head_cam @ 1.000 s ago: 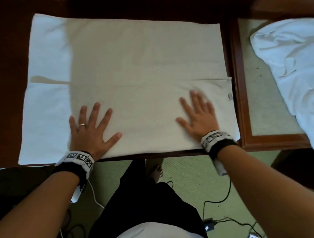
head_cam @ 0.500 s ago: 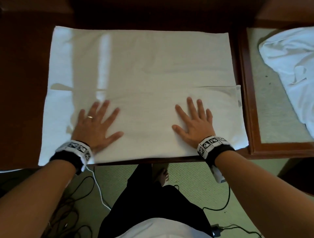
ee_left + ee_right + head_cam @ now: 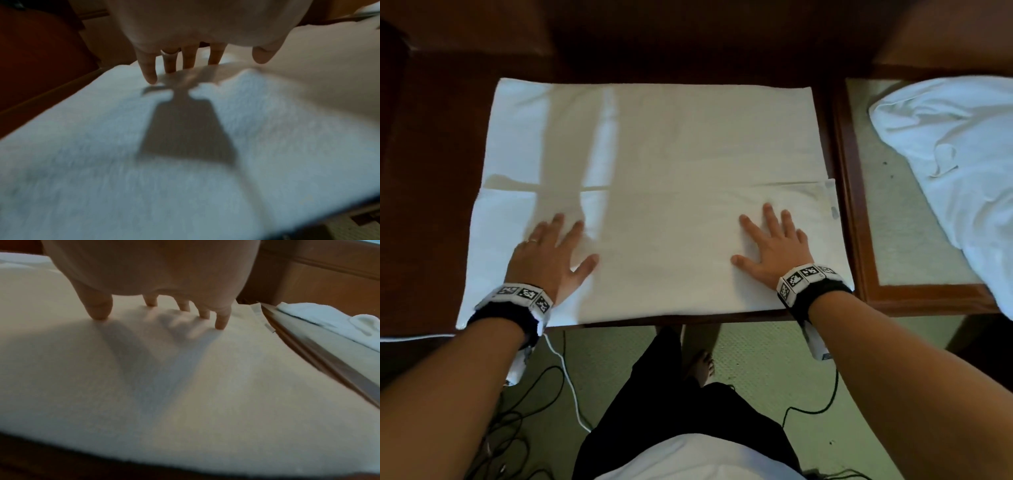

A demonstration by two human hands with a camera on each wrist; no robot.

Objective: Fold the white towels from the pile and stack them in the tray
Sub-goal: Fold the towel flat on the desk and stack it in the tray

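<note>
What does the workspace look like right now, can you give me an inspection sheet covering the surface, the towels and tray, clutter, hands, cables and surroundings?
Surface: dark brown wooden table, mostly covered by the towel.
Job's things: white rectangular towel spread flat, its near part folded over; wooden-framed tray to the right; rumpled white towel pile lying partly over it.
Clutter: nothing seen.
Hands: left hand and right hand pressed flat on the folded layer, fingers spread.
Cables: black cables and a white cable on the floor.
Surroundings: green carpet below the table edge.

Tray rim (image 3: pixel 854 205) beside towel (image 3: pixel 661 144)
</note>
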